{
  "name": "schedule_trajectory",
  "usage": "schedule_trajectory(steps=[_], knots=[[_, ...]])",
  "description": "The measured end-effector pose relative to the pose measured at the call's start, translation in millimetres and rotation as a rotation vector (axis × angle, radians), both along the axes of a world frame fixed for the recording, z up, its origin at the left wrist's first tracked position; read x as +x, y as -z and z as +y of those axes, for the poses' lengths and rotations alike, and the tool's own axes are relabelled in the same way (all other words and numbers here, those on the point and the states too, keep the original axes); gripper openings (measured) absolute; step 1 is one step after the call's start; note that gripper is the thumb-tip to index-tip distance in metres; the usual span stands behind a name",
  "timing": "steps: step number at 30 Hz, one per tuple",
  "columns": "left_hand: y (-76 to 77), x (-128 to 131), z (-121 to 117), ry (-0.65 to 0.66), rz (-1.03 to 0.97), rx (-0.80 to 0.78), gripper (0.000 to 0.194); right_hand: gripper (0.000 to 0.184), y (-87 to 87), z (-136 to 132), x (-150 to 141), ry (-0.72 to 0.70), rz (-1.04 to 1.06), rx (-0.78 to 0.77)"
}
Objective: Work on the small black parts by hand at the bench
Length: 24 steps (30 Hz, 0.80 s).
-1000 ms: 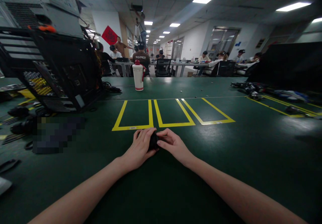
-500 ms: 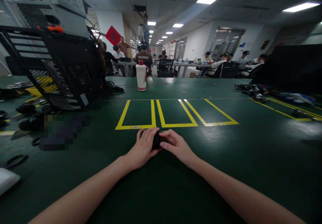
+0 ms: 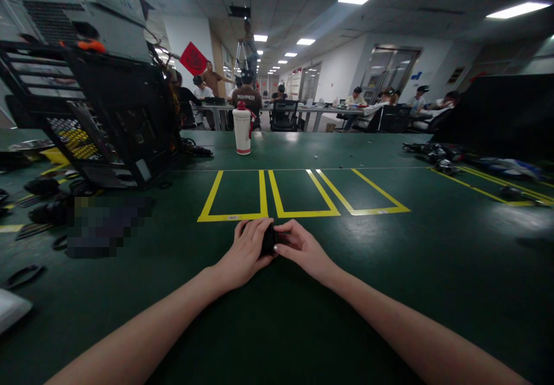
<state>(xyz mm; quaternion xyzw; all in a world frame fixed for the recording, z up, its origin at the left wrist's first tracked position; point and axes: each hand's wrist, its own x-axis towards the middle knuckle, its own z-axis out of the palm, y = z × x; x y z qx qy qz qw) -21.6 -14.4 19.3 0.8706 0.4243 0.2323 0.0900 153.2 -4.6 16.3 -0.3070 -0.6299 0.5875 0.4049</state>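
Note:
A small black, rounded object (image 3: 269, 240) is held between my two hands, just in front of the yellow tape frames (image 3: 268, 194) on the green table (image 3: 277, 327). My left hand (image 3: 250, 246) wraps over its left side, fingers on top and thumb below, hiding much of it. Against its right end, the thumb and fingertips of my right hand (image 3: 303, 247) are closed. The object's exact kind is too dark to make out.
An open black computer case (image 3: 125, 125) stands at the left with a grey power supply (image 3: 99, 15) on top. Beyond the tape is a white cup with a red lid (image 3: 242, 131). Cables and metal parts (image 3: 437, 155) lie far right. People sit at desks behind.
Both hands stay in nearly the same place on the black object. The view has shifted very slightly.

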Motion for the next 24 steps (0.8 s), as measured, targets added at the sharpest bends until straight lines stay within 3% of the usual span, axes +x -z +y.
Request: schedule_trajectory(steps=[4,10,15,19,24], knots=[[-2.7,0,-1,0.002,-0.005,-0.006,0.058,0.019,-0.6,2,0,0.024,0.003,-0.029],[-8.9,-1,-3,0.015,0.007,-0.033,0.058,0.031,-0.8,4,2,0.022,-0.039,-0.048],[-3.3,-1,-1,0.001,0.000,-0.011,0.060,0.032,0.0,2,2,-0.013,-0.009,0.014],[2.9,1,2,-0.009,-0.007,0.016,0.059,0.022,0.8,2,-1,0.002,0.005,-0.010],[1.4,0,1,0.004,-0.017,0.018,0.060,0.032,-2.3,2,0,0.018,-0.044,-0.002]])
